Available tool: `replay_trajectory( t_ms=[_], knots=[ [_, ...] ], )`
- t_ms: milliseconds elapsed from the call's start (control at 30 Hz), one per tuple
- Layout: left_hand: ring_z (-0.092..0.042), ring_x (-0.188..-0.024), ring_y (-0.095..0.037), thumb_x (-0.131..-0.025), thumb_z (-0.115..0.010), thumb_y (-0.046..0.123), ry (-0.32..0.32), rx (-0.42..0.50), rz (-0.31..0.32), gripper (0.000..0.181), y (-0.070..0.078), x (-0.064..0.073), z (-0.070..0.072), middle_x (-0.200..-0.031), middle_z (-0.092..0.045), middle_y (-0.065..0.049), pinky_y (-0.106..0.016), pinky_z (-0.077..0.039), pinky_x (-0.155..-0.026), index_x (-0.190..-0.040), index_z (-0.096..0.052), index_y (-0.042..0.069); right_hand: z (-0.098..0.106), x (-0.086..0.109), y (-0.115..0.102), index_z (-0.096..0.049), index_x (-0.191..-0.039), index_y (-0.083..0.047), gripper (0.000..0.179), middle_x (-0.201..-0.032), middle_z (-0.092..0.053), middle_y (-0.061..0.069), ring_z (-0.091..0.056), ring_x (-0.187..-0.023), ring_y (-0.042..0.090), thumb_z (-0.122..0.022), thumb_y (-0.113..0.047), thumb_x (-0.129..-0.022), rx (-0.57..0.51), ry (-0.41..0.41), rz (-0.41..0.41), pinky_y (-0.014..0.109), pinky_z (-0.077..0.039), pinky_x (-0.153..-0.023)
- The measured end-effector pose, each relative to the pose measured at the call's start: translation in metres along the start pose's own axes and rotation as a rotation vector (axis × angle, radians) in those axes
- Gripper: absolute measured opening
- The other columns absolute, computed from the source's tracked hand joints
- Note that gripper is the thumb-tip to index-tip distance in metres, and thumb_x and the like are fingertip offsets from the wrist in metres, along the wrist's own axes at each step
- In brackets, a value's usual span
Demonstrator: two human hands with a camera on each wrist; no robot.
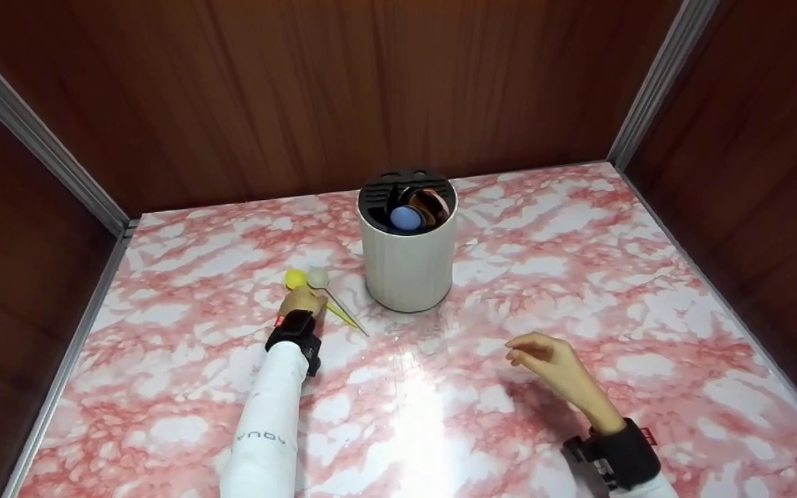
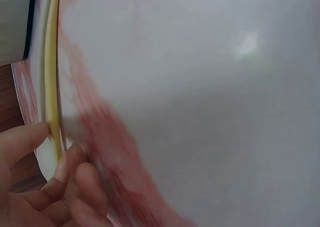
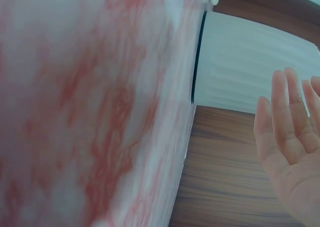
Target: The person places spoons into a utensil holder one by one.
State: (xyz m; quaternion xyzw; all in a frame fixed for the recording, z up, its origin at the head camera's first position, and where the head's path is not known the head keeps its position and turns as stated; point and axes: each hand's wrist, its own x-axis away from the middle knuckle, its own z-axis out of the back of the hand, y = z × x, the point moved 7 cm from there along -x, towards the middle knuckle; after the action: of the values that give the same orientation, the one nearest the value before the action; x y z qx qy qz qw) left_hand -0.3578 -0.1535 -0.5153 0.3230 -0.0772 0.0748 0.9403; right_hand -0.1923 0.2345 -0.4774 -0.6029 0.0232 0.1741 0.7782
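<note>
Left of the holder, a yellow spoon (image 1: 295, 279) and a pale grey spoon (image 1: 317, 277) lie side by side on the table, their thin handles slanting toward the front right. My left hand (image 1: 301, 300) is down at the yellow one. In the left wrist view its thumb and forefinger pinch the yellow handle (image 2: 52, 77), and the paler handle runs just behind. My right hand (image 1: 551, 360) hovers over the table at the right, fingers loosely bent and nothing in them. The right wrist view has that palm (image 3: 295, 152) in front of the holder.
A white cylindrical holder (image 1: 409, 270) with a black slotted top stands at the back middle. Inside it are a blue round-headed utensil (image 1: 405, 218) and several brown and dark ones. Wood-grain panels (image 1: 301, 97) wall in the marbled red-and-white table (image 1: 184, 387) at the back and sides.
</note>
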Motion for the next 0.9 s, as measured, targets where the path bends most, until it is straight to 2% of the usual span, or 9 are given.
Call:
replay_trajectory(
  t_ms=[100, 200, 300, 433, 600, 700, 767, 800, 900],
  knots=[
    [-0.059, -0.082, -0.033, -0.086, -0.057, 0.016, 0.006, -0.004, 0.035, 0.023, 0.000, 0.001, 0.002, -0.082, -0.062, -0.016, -0.046, -0.048, -0.080, -0.065, -0.055, 0.006, 0.000, 0.000, 0.000, -0.061, -0.107, 0.017, 0.018, -0.095, -0.065, 0.027, -0.065, -0.082, 0.008, -0.059, 0.007, -0.092, 0.013, 0.007, -0.005, 0.023, -0.054, -0.076],
    [-0.061, -0.090, -0.036, -0.085, -0.056, 0.015, 0.008, -0.007, 0.071, 0.019, -0.001, 0.005, 0.004, -0.094, -0.066, -0.021, -0.046, -0.048, -0.084, -0.079, -0.064, -0.001, -0.001, 0.000, 0.001, -0.061, -0.107, 0.018, 0.019, -0.094, -0.065, 0.026, -0.065, -0.081, 0.009, -0.059, 0.006, -0.092, 0.021, 0.013, -0.017, 0.025, -0.055, -0.075],
    [-0.060, -0.091, -0.037, -0.086, -0.056, 0.012, 0.001, 0.044, 0.089, 0.022, -0.004, 0.009, 0.005, -0.095, -0.065, -0.023, -0.044, -0.048, -0.086, -0.092, -0.065, -0.007, -0.001, 0.002, 0.003, -0.059, -0.107, 0.019, 0.020, -0.095, -0.065, 0.026, -0.065, -0.081, 0.008, -0.060, 0.006, -0.092, 0.018, 0.016, -0.028, 0.024, -0.054, -0.076],
    [-0.058, -0.086, -0.036, -0.081, -0.057, 0.005, 0.031, 0.076, 0.078, 0.015, -0.007, 0.012, 0.011, -0.087, -0.061, -0.020, -0.045, -0.048, -0.084, -0.088, -0.062, -0.007, 0.001, 0.002, 0.003, -0.059, -0.108, 0.019, 0.020, -0.094, -0.067, 0.023, -0.064, -0.081, 0.007, -0.060, 0.007, -0.091, 0.004, 0.031, -0.026, 0.022, -0.053, -0.076],
    [-0.058, -0.087, -0.038, -0.076, -0.057, 0.004, 0.057, 0.069, 0.090, 0.013, -0.013, 0.011, 0.017, -0.090, -0.062, -0.023, -0.045, -0.048, -0.084, -0.085, -0.057, -0.005, 0.001, 0.002, 0.004, -0.059, -0.109, 0.018, 0.021, -0.094, -0.068, 0.020, -0.065, -0.081, 0.008, -0.060, 0.008, -0.091, -0.007, 0.030, -0.023, 0.022, -0.053, -0.077],
    [-0.061, -0.078, -0.033, -0.076, -0.060, 0.005, 0.033, 0.110, 0.146, 0.022, -0.025, 0.000, 0.014, -0.089, -0.064, -0.022, -0.040, -0.052, -0.075, -0.094, -0.058, -0.008, 0.000, 0.002, 0.004, -0.059, -0.109, 0.018, 0.021, -0.094, -0.067, 0.024, -0.065, -0.081, 0.009, -0.059, 0.007, -0.092, -0.004, 0.015, -0.026, 0.024, -0.054, -0.077],
    [-0.063, -0.068, -0.029, -0.078, -0.061, 0.006, -0.008, 0.204, 0.154, 0.031, -0.038, -0.011, 0.006, -0.083, -0.066, -0.020, -0.037, -0.055, -0.065, -0.106, -0.054, -0.006, 0.000, 0.002, 0.004, -0.060, -0.109, 0.017, 0.020, -0.094, -0.066, 0.027, -0.066, -0.081, 0.009, -0.059, 0.007, -0.092, -0.004, 0.012, -0.029, 0.024, -0.054, -0.077],
    [-0.063, -0.063, -0.027, -0.079, -0.063, 0.006, -0.038, 0.284, 0.152, 0.037, -0.044, -0.015, 0.002, -0.079, -0.066, -0.018, -0.036, -0.055, -0.059, -0.113, -0.051, -0.004, 0.000, 0.002, 0.004, -0.060, -0.109, 0.017, 0.020, -0.095, -0.065, 0.028, -0.066, -0.082, 0.009, -0.059, 0.006, -0.092, -0.003, 0.012, -0.031, 0.024, -0.054, -0.077],
    [-0.063, -0.050, -0.023, -0.077, -0.066, 0.005, -0.083, 0.521, 0.075, 0.039, -0.088, -0.059, -0.023, -0.066, -0.065, -0.016, -0.034, -0.054, -0.046, -0.111, -0.048, -0.003, 0.000, 0.003, 0.004, -0.060, -0.109, 0.018, 0.020, -0.095, -0.065, 0.029, -0.065, -0.082, 0.009, -0.058, 0.006, -0.092, -0.008, 0.015, -0.040, 0.024, -0.054, -0.078]
  ],
)
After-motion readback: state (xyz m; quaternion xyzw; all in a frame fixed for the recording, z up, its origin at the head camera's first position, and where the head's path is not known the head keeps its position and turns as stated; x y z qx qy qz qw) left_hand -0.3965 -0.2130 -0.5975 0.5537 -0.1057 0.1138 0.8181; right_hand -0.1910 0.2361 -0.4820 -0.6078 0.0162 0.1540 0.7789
